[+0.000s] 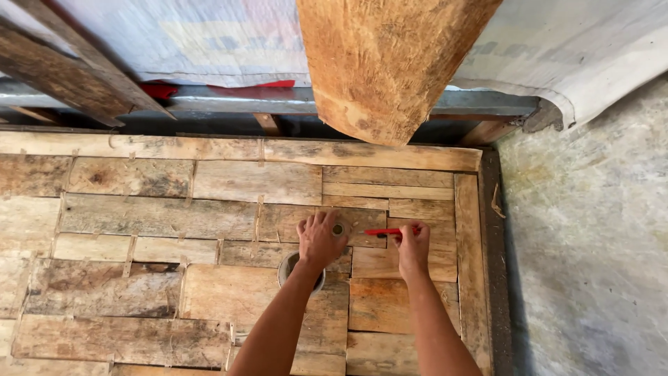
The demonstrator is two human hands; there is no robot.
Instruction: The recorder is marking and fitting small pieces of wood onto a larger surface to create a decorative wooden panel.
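While the left hand (320, 240) presses flat, fingers spread, beside a small ring (338, 228), the right hand (412, 245) pinches a red pencil (387, 232); patchwork wooden panel (174, 216) looks assembled; marking apparently underway, no line visible yet.

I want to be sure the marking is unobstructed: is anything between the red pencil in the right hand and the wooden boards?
Nothing visible. The right hand holds the red pencil flat against the boards; the left hand presses down beside it, apart.

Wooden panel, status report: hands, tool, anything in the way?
Left hand flat on plank panel, over round tin. Right hand grips red pencil on planks. Log overhangs, clear of hands.
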